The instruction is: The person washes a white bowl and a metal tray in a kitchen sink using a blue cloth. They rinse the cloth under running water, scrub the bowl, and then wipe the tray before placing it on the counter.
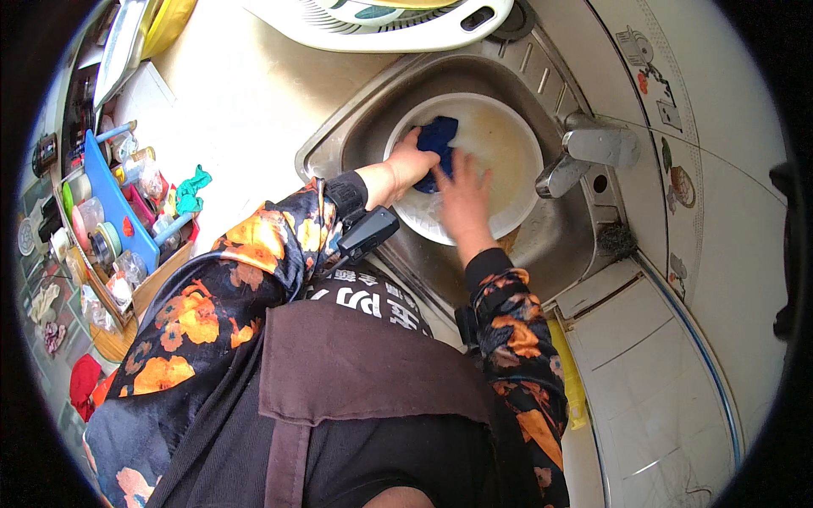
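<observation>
A white round basin [531, 144] with cloudy water stands in the metal sink [356, 140]. At the basin's left side, my left hand [408, 165] grips a dark blue cloth [439, 132], thumb over its near part. The cloth lies bunched, partly hidden by my fingers. My right hand [465, 199] is over the basin just right of the cloth, its fingers spread and slightly blurred, holding nothing that I can see. Whether its fingertips touch the cloth or the water, I cannot tell.
A metal faucet [584, 157] reaches toward the basin's right rim. A dark scouring pad [616, 240] sits at the sink's right corner. Behind the sink is a white dish rack [406, 38]. To the left, a blue-sided organizer [118, 199] holds jars and bags, with a green cloth [193, 188] beside it.
</observation>
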A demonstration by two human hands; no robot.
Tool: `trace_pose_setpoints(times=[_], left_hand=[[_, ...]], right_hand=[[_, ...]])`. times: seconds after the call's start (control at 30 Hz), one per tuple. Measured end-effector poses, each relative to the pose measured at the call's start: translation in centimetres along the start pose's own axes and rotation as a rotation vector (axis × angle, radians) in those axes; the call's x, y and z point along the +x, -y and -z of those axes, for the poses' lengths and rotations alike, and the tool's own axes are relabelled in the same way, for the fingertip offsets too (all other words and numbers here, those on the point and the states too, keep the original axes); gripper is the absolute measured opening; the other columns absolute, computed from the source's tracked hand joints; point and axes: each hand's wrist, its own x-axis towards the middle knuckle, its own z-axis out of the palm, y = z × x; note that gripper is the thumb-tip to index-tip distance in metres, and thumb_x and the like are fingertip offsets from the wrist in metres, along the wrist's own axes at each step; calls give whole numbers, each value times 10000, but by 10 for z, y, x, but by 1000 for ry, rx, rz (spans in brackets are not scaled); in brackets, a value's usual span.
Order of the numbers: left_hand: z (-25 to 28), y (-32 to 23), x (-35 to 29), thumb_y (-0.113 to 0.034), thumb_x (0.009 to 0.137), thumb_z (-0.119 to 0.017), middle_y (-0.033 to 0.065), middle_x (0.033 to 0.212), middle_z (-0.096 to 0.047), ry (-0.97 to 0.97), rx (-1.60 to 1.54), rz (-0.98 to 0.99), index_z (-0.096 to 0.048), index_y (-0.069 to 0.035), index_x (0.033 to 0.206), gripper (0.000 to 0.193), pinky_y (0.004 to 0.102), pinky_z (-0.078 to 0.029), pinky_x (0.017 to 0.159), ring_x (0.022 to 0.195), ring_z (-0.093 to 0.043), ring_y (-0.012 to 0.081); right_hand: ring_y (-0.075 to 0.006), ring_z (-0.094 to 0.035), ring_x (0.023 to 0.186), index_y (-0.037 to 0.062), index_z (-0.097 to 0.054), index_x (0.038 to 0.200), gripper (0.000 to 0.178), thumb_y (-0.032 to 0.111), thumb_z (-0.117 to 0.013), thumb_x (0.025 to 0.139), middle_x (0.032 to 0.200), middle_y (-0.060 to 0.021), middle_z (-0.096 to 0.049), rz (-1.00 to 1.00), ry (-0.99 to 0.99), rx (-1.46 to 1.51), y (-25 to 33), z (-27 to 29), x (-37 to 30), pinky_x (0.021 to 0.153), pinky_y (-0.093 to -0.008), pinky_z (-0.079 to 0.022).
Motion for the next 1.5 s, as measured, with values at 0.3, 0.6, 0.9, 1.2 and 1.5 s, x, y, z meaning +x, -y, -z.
trace_pose_setpoints(times=[0.3,0.6,0.9,1.2,1.5], left_hand=[[-19,19,-24,-431,955,-528,135,1237,-605,201,-140,406,-383,-76,1450,626,520,-493,898,1123,-586,260],[-11,-27,-29,-358,952,-543,182,1247,-592,145,-394,229,-567,-24,1258,454,402,-508,902,1109,-589,252],[-33,-57,-67,-377,939,-576,158,1050,-659,23,-207,185,-618,7,1178,454,356,-502,757,857,-617,230],[-2,0,10,-351,890,-608,135,1377,-497,-26,65,-16,-263,-130,1524,755,360,-494,745,1105,-531,220],[-12,32,11,-194,803,-634,134,1208,-601,-11,72,27,-287,-39,1501,795,337,-499,679,950,-589,211]], right_hand=[[-359,-562,1154,38,-608,1204,352,100,-548,863,1352,-253,-473,-360,-213,453,18,-22,-10,938,-382,-476],[-301,-503,670,-14,-510,728,218,127,-576,881,693,-160,-480,-64,-262,1334,55,60,-9,644,-381,-418],[-403,-607,870,46,-668,860,283,261,-506,948,895,-185,-648,-504,-271,551,-12,-20,18,756,-500,-480],[-390,-555,1077,45,-619,1125,334,166,-681,821,1250,-206,-551,-288,-353,151,-4,-18,9,922,-489,-460],[-419,-523,1094,49,-607,1110,394,94,-699,730,1208,-224,-523,-332,-6,297,-14,-19,-1,936,-504,-433]])
